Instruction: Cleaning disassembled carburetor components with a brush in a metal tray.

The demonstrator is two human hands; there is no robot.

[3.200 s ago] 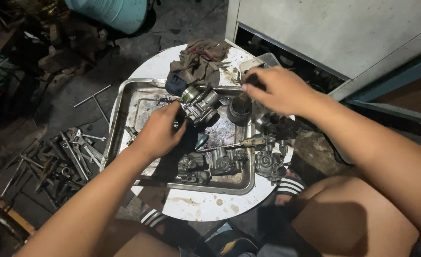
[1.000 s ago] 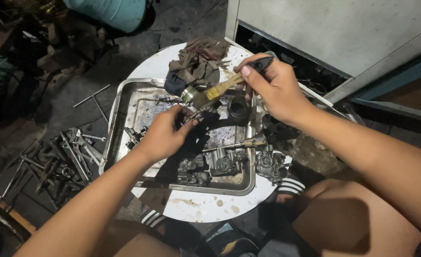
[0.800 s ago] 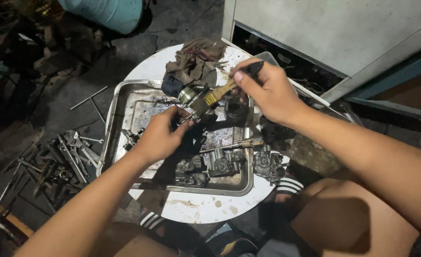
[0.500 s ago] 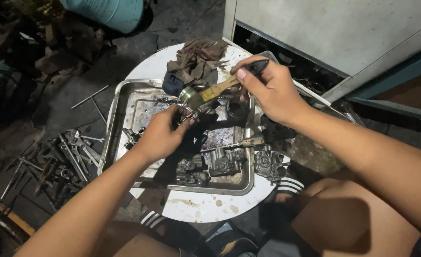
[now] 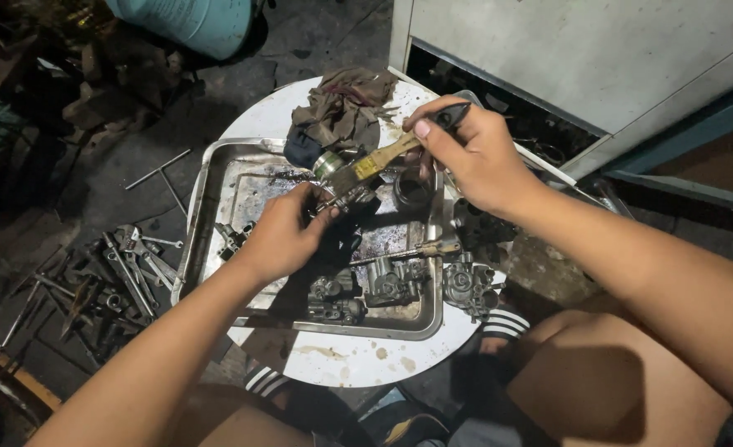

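My left hand [image 5: 279, 236] grips a small metal engine part [image 5: 346, 197] over a steel tray [image 5: 209, 207] on a round white table [image 5: 342, 364]. In my right hand [image 5: 470, 157] is a wooden-handled brush [image 5: 375, 165], its bristle end resting on that part. A dark cup-shaped piece [image 5: 412, 189] stands just under the brush handle. More metal carburettor-like parts [image 5: 387, 281] and a screwdriver [image 5: 412, 250] lie in the tray near my left wrist.
A crumpled brown rag [image 5: 346, 112] lies at the table's far edge. Wrenches and other tools [image 5: 126, 265] are scattered on the dark floor to the left. A blue-green drum [image 5: 188, 21] stands at the back, a grey metal cabinet [image 5: 582, 58] at the right.
My right hand, empty 3.2 s ago, now holds the brush and has worked it across the part in my left hand. The left hand has stayed put.
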